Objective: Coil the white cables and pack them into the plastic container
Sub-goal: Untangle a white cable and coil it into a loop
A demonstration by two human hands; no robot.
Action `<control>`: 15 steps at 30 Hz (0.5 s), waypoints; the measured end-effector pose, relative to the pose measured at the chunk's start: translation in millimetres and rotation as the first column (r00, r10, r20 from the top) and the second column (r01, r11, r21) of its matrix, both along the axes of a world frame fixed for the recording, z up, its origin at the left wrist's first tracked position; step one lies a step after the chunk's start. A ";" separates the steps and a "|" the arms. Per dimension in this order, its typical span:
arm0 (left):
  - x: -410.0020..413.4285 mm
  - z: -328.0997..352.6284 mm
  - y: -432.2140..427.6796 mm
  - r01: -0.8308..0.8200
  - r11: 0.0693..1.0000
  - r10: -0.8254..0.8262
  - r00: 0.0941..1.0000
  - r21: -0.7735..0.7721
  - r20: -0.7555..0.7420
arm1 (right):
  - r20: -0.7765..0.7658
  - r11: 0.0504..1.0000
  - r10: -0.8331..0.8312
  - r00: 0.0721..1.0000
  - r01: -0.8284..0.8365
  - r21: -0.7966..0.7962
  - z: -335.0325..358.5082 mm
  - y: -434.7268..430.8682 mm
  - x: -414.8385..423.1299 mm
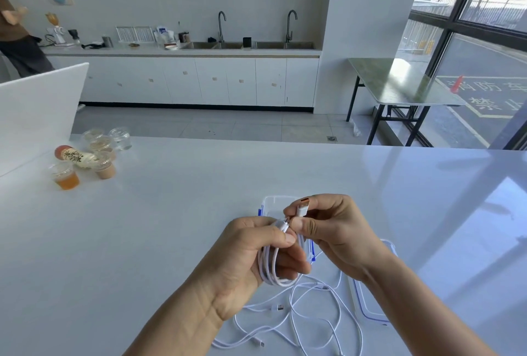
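Left grip [251, 258] holds cable [269, 268] over white table [171, 227]; sinks [228, 45] beyond.

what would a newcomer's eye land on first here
The two hands at centre draw the eye: the left hand grips a coiled white cable while the right hand pinches its orange-tipped USB plug. Just behind them sits a clear plastic container with blue clasps, and loose white cables sprawl on the white table nearer the person. A cluster of lidded cups stands far left.

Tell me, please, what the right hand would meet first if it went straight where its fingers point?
Likely the left hand, gripping the coiled cable, close beside the right hand; depth is uncertain.
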State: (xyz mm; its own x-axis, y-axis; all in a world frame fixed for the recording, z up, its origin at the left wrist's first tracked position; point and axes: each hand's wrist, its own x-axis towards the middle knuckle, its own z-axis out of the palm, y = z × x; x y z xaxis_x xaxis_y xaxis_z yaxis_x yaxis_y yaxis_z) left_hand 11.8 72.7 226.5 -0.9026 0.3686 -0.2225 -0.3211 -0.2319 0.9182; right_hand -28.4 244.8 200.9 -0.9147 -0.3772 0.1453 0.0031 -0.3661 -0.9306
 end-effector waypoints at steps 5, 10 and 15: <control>3.6 -3.9 0.6 -0.158 0.978 0.141 0.982 -0.136 -0.125 | -0.019 0.997 -0.074 0.997 0.075 0.028 0.2 5.7 1.2; 8.3 -9.3 9.5 -0.338 0.888 0.237 0.917 -0.311 -0.321 | -0.009 0.972 -0.234 0.972 0.234 0.029 -5.2 3.4 1.3; 9.4 -16.4 14.4 -0.501 0.779 0.295 0.824 -0.379 -0.484 | 0.028 0.949 -0.316 0.948 0.315 0.034 -4.6 -2.2 4.2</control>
